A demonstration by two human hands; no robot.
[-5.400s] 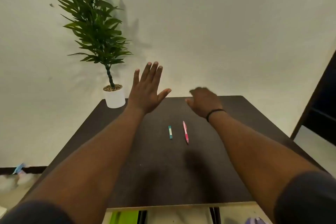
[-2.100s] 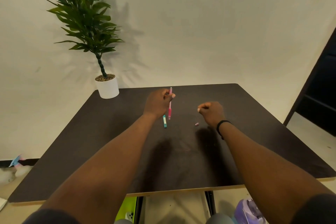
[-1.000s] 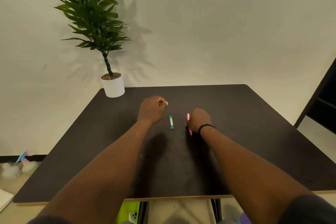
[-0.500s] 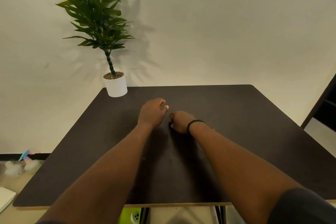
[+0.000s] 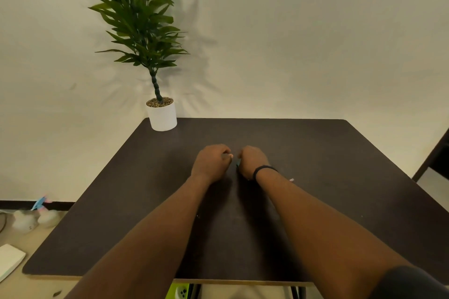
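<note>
The teal stick (image 5: 237, 165) is at the middle of the table (image 5: 340, 153), a sliver showing under my right hand (image 5: 251, 161), whose fingers curl around it. I should pinch it near its middle before lifting. My left hand (image 5: 211, 162), at 9 o'clock, is curled; whether it holds anything I cannot tell. A pink pen (image 5: 291, 179) peeks out at 4 o'clock.
</note>
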